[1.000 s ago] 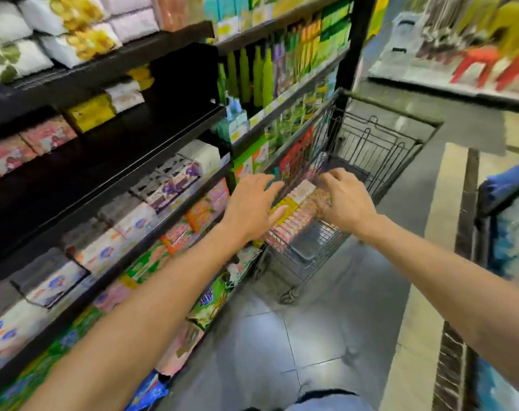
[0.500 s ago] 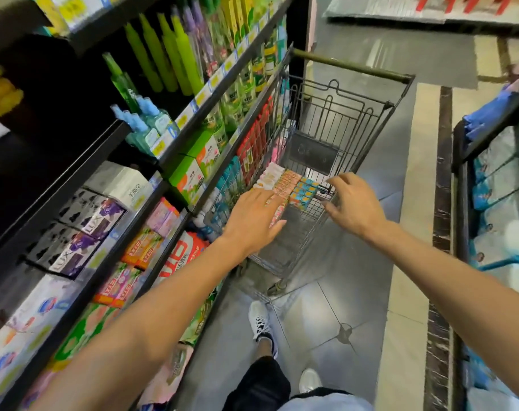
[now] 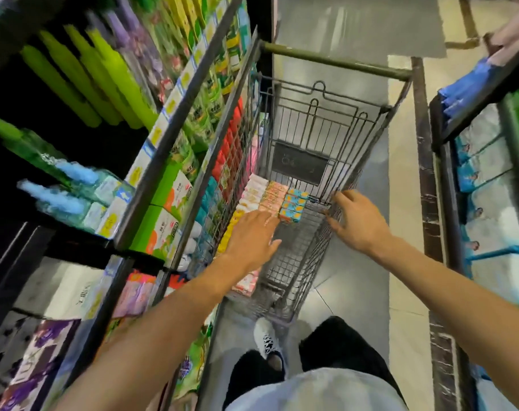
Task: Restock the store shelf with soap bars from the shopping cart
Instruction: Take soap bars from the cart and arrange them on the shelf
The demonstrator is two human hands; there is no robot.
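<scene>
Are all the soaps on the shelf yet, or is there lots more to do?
Not yet. Rows of soap bars still lie in the shopping cart. The left hand reaches open over them and the right hand rests at the cart's side; neither holds a bar. The shelf is blurred, so what's already stocked is unclear.

Tall lime-green bottles (image 3: 83, 81) are standing in a row on an upper level at the left, with purple-capped bottles (image 3: 134, 34) sitting just behind them. Below, clear bottles with pale blue caps (image 3: 65, 188) are blurring past. Green-and-white cartons (image 3: 166, 215) are lining the next level down. A white patterned sneaker (image 3: 267, 339) is resting on the grey tiled floor (image 3: 356, 280). Blue packages (image 3: 489, 173) are filling a rack at the right.
</scene>
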